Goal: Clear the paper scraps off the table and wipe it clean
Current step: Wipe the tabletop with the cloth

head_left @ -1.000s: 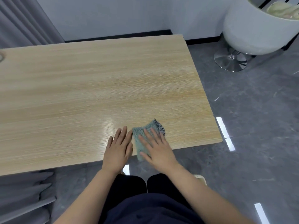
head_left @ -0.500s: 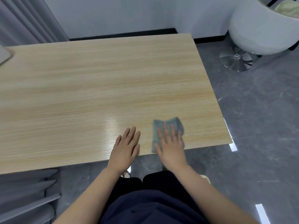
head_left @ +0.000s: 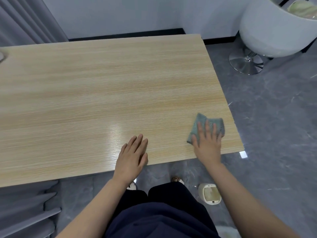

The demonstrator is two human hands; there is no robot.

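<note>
Broadly, the wooden bench (head_left: 103,93) fills most of the view, its pale grain bare of any paper scraps that I can see, which suggests the clearing part is done and the wiping is under way. Beyond its far right corner stands a white swivel chair (head_left: 267,31) on a chrome foot, well apart from the work. On the grey floor, just beside the person's legs and below the bench's near edge, sits a small cream bin (head_left: 210,193), probably placed there so scraps could be dropped straight down from the edge.

The left hand (head_left: 132,157) lies flat on the bench near its front edge, fingers (head_left: 137,143) straight and relaxed, holding nothing; it looks like a brace that steadies the body while the other arm reaches sideways. The right hand (head_left: 208,143) presses down on a teal cleaning cloth (head_left: 202,122) close to the bench's near right corner, fingers spread and extended over it rather than curled round it. A flat palm spreads pressure across the cloth, which suits rubbing a surface. The cloth is folded small, partly hidden under the hand, touching the bench and lying just short of the right edge.
</note>
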